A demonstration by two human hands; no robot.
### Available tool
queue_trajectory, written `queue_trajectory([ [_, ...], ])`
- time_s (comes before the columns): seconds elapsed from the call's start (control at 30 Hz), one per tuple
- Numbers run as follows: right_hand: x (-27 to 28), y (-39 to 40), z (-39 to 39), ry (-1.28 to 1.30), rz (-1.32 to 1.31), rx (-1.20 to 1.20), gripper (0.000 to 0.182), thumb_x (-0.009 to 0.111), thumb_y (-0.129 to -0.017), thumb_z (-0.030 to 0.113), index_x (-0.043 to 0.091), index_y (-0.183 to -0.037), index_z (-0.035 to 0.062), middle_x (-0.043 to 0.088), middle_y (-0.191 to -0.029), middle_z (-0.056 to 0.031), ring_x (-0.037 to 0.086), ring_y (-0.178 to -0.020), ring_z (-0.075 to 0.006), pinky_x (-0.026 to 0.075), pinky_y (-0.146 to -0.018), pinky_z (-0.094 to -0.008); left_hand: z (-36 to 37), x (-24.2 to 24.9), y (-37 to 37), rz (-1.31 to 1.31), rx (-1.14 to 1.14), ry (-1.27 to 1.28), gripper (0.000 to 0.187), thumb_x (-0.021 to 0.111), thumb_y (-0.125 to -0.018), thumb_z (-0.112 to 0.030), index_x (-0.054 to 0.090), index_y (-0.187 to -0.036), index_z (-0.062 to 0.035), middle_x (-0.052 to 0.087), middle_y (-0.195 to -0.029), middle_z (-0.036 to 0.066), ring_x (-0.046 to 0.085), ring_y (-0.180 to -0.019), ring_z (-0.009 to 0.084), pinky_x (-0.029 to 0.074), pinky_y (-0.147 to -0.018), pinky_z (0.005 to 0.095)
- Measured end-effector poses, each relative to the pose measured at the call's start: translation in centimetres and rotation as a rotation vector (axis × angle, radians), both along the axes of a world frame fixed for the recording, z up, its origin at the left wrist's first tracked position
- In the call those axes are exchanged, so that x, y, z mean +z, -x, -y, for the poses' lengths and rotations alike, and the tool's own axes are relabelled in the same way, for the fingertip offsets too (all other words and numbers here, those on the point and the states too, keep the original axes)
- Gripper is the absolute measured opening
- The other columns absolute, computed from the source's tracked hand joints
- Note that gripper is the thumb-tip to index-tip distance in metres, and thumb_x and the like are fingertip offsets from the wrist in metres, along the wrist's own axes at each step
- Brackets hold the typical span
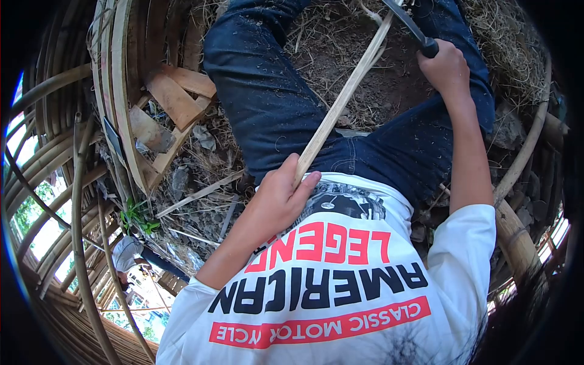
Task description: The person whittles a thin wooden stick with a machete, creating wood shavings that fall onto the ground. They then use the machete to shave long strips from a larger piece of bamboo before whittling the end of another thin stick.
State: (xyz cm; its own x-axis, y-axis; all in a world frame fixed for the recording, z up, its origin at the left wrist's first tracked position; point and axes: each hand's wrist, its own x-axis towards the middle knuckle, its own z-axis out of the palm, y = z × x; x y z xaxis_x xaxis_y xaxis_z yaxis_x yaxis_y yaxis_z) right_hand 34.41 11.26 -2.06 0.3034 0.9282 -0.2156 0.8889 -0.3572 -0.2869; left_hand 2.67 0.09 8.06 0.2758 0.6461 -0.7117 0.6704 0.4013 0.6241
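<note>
My left hand (281,193) is closed around the near end of a long, pale bamboo strip (340,103), close to my waist. The strip slants up and to the right between my legs, out toward the top edge. In my right hand (447,70) is the dark handle of a knife (417,33), gripped in a fist. The blade runs up and left and meets or crosses the strip near the top of the view; the exact contact is hard to make out. A thin sliver stands partly off the strip near there.
Wooden offcuts (176,100) and upright bamboo slats (112,79) are on my left. Bent bamboo poles (79,201) curve along the left side. A thick bamboo pole (517,234) lies at my right. Shavings and dry grass (322,36) cover the ground. Another person (128,255) is at lower left.
</note>
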Motion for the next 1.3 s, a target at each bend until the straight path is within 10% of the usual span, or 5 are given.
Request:
queue_trajectory([
  [0.3,4.9,7.5,6.4,-0.136,-0.429,0.067,0.017,0.069,-0.075,0.021,0.065,-0.078,0.0046,0.066,-0.07,-0.0183,0.067,-0.069,-0.0371,0.053,-0.063,-0.0453,-1.0,-0.8,0.0,-0.029,0.02,0.122,0.029,0.066,-0.091,-0.024,0.049,-0.085,-0.0013,0.041,-0.068,-0.001,0.038,-0.065,0.0087,0.035,-0.057,0.027],
  [0.4,5.7,9.1,7.9,-0.04,-0.428,0.227,0.017,0.07,-0.073,0.021,0.066,-0.078,0.006,0.066,-0.07,-0.0177,0.068,-0.068,-0.0353,0.054,-0.064,-0.0444,-0.9,-1.2,-0.6,0.0,-0.044,0.095,0.029,0.063,-0.093,-0.024,0.049,-0.086,0.0006,0.044,-0.067,0.001,0.04,-0.064,0.0104,0.036,-0.056,0.028],
  [0.47,5.7,9.2,8.0,0.158,-0.244,0.343,0.017,0.071,-0.07,0.022,0.067,-0.078,0.0068,0.067,-0.07,-0.0177,0.069,-0.069,-0.0344,0.055,-0.065,-0.0429,-0.3,-1.6,-1.0,-0.012,0.029,-0.085,0.033,0.059,-0.095,-0.028,0.048,-0.088,0.0023,0.053,-0.059,0.019,0.057,-0.054,0.0369,0.04,-0.052,0.0425],
  [0.57,6.1,8.3,7.4,0.242,-0.203,0.368,0.017,0.07,-0.07,0.021,0.069,-0.079,0.0076,0.068,-0.072,-0.0183,0.069,-0.071,-0.035,0.055,-0.068,-0.0425,-0.8,-0.7,-1.3,-0.076,-0.035,-0.045,0.025,0.053,-0.097,-0.021,0.046,-0.093,0.0028,0.056,-0.064,0.027,0.058,-0.066,0.049,0.042,-0.056,0.0487],
  [1.3,0.3,4.6,2.3,0.06,0.028,0.237,0.023,0.071,-0.074,0.028,0.071,-0.09,0.0106,0.071,-0.085,-0.0163,0.069,-0.087,-0.0357,0.055,-0.079,-0.0459,-0.1,-0.6,-0.3,-0.206,-0.084,-0.265,0.023,0.054,-0.097,-0.017,0.042,-0.089,0.0007,0.051,-0.061,0.025,0.053,-0.062,0.0478,0.039,-0.053,0.0469],
])
